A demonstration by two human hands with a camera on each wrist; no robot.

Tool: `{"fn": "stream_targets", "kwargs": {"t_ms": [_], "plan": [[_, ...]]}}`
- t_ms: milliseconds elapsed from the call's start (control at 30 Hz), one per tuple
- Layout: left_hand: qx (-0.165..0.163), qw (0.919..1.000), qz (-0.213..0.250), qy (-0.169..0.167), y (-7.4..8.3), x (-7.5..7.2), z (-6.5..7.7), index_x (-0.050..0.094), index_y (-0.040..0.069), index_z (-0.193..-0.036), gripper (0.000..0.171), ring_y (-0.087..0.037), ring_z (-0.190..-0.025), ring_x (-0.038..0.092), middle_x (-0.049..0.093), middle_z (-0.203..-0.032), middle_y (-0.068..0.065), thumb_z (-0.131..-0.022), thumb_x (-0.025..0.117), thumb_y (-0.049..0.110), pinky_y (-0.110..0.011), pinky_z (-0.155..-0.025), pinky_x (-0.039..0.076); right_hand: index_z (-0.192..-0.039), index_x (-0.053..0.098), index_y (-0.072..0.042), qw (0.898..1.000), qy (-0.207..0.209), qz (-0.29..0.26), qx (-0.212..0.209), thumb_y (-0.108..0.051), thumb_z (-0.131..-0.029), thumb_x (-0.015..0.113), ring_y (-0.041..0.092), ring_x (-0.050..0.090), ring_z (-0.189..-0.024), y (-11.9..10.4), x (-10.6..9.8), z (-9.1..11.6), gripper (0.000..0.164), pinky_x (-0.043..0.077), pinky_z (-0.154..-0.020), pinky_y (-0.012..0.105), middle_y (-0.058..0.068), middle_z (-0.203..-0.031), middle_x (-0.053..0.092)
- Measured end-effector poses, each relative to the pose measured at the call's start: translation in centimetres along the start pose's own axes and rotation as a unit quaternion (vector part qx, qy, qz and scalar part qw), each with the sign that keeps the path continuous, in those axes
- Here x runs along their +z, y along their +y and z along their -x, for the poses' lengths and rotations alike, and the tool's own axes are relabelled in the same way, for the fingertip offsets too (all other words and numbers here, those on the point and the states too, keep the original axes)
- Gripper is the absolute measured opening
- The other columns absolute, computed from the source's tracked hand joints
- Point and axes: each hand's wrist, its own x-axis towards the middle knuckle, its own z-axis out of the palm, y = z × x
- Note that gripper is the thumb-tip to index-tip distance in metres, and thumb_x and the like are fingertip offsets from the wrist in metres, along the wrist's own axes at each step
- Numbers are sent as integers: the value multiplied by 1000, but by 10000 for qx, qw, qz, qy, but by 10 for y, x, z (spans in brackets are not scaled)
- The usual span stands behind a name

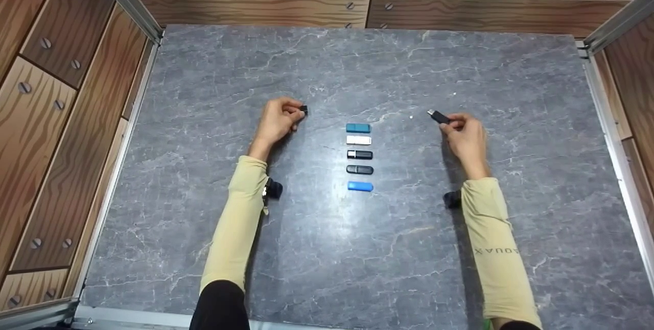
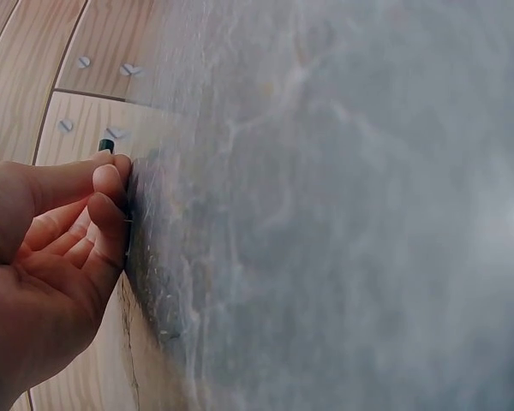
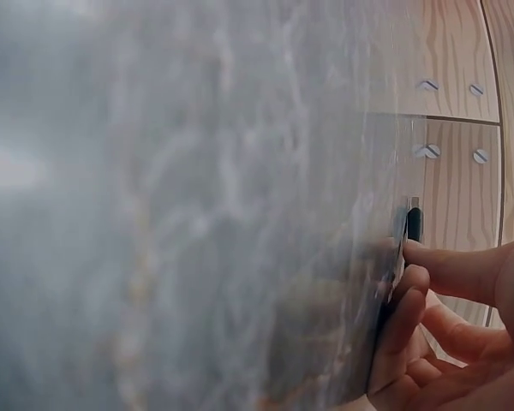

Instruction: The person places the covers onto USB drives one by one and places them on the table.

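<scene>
Between the thumb and fingers of my left hand (image 1: 277,118) is a small black cap (image 1: 304,110), mostly covered by the fingertips; its dark end (image 2: 107,145) pokes out in the left wrist view. My right hand (image 1: 466,136) pinches a black USB stick (image 1: 439,116) by its rear end, its metal plug bare and pointing up and left. Both hands are low over the table, well apart. Between them lies a column of USB sticks: teal (image 1: 358,127), white (image 1: 358,140), black with a silver end (image 1: 360,155), plain black (image 1: 359,170) and blue (image 1: 360,186).
The grey marbled tabletop (image 1: 317,258) has a metal frame at its sides. Wood-patterned panels (image 1: 286,8) stand behind it and to the left and right. Two tiny white specks lie near the right hand.
</scene>
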Motion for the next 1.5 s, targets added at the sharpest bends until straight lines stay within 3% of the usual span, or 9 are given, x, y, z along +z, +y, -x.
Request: {"fn": "stream_targets", "kwargs": {"t_ms": [167,433,567,700,867,1067,1267,1500], "plan": [[4,10000,75,-4,-1,0,0,72,-10,-117,23,-4,-48,55,70,-81,-4,-94,73,-3,-15,-48,43,-133,67,1,9996,-114,-242,132,-19,-101,71,-15,53,-52,1,-2,-1,38,44,-56,9,-5,-94,64],[54,10000,70,-10,-1,0,0,71,-11,-116,23,-4,-49,55,70,-82,-6,-94,72,-4,-15,-48,43,-135,64,3,9971,-110,-717,228,-17,-102,69,-13,57,-52,2,-3,-1,39,48,-55,9,-6,-94,64],[75,9999,79,-9,-2,0,0,71,-11,-116,23,-4,-49,55,71,-82,-7,-95,72,-4,-15,-48,44,-136,62,6,9951,-239,-935,197,-15,-102,69,-11,59,-54,2,-3,-1,40,52,-57,10,2,-101,71],[48,10000,69,-23,-1,0,1,71,-11,-117,23,-3,-49,55,71,-84,-8,-95,71,-4,-15,-48,44,-134,62,9,9928,-338,-1141,139,-11,-101,70,-9,59,-54,1,-1,0,40,52,-57,11,-7,-89,70],[28,10000,-3,-30,0,1,2,71,-11,-118,23,-3,-50,55,71,-86,-10,-95,71,-3,-15,-49,44,-131,62,13,9902,-405,-1337,-8,-6,-99,71,-8,59,-52,-1,2,0,38,51,-55,11,-22,-73,58],[40,9999,-148,-25,0,2,3,72,-8,-117,23,-3,-52,56,73,-89,-10,-94,73,-2,-15,-51,45,-126,62,16,9868,-529,-1522,-185,-3,-98,72,-6,59,-54,-3,5,3,35,50,-56,11,-21,-71,60],[127,9993,-355,-6,1,4,4,73,-6,-116,23,-3,-54,58,77,-98,-22,-94,74,0,-15,-53,46,-126,64,13,9850,-729,-1551,-222,-6,-97,74,-4,61,-53,-7,9,5,36,50,-51,14,-21,-73,62],[190,9976,-658,44,4,7,3,75,-4,-116,24,-1,-55,58,79,-101,-24,-94,76,4,-14,-54,47,-130,61,16,9742,-1083,-1968,-232,-4,-98,72,-2,61,-53,-14,18,6,38,52,-49,16,-18,-77,62]]}}
